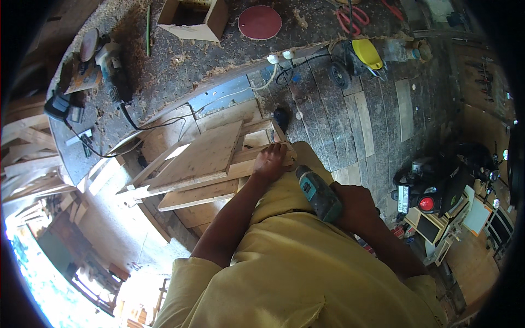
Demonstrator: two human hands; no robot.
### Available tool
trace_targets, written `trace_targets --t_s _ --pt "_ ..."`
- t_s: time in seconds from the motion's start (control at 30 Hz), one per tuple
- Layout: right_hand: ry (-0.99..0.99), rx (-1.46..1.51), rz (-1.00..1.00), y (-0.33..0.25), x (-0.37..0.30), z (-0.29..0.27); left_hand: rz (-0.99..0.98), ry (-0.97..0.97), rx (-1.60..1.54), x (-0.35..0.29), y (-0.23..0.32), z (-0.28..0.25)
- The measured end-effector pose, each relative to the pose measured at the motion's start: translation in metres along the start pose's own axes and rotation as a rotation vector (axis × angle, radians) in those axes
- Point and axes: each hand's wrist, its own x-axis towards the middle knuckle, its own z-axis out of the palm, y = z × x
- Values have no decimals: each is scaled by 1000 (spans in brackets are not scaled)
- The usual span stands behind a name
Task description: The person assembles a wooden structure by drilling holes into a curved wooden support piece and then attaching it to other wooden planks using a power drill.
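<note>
You are laying your left hand (pixel 269 163) on the right end of the wood frame (pixel 199 156), fingers bent and close together; their tips are hard to see. The frame is lying in front of you, its boards hiding its lower parts. Your right hand (pixel 354 205) is gripping the drill (pixel 321 194), just right of the frame; its fingers are mostly hiding, so I cannot tell how they are pressing. The drill is pointing toward the frame, but I cannot tell if it is touching.

Ahead of the frame, the dusty bench (pixel 180 74) is holding a cut-off box (pixel 201 30) and a red disc (pixel 260 23). Floor planks (pixel 320 112) are stretching right of the frame. Farther right, a dark motorbike (pixel 445 183) is standing. Bright light is washing out things behind and left of the frame.
</note>
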Motion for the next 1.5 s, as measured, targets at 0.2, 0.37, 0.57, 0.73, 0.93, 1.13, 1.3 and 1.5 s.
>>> trace_targets --t_s 0.2,0.37,0.57,0.73,0.93,1.13,1.3,1.5 --pt "77 95 -51 2 -1 -11 -59 -130 38 2 4 -5" --pt "47 75 -65 11 -2 -16 -63 -113 19 0 5 -6" --pt "20 49 -15 17 3 -3 -42 -66 7 -5 3 -1" --pt "2 48 0 17 2 -2 50 90 -5 -8 -1 9" --pt "17 34 -15 14 -2 0 20 66 -13 -10 -1 11" --pt "26 42 -2 13 -1 2 0 34 -11 -12 -1 15" --pt "49 51 -13 10 -1 2 5 50 9 -13 -4 20" --pt "92 206 129 11 0 11 -1 23 -26 -12 0 14"
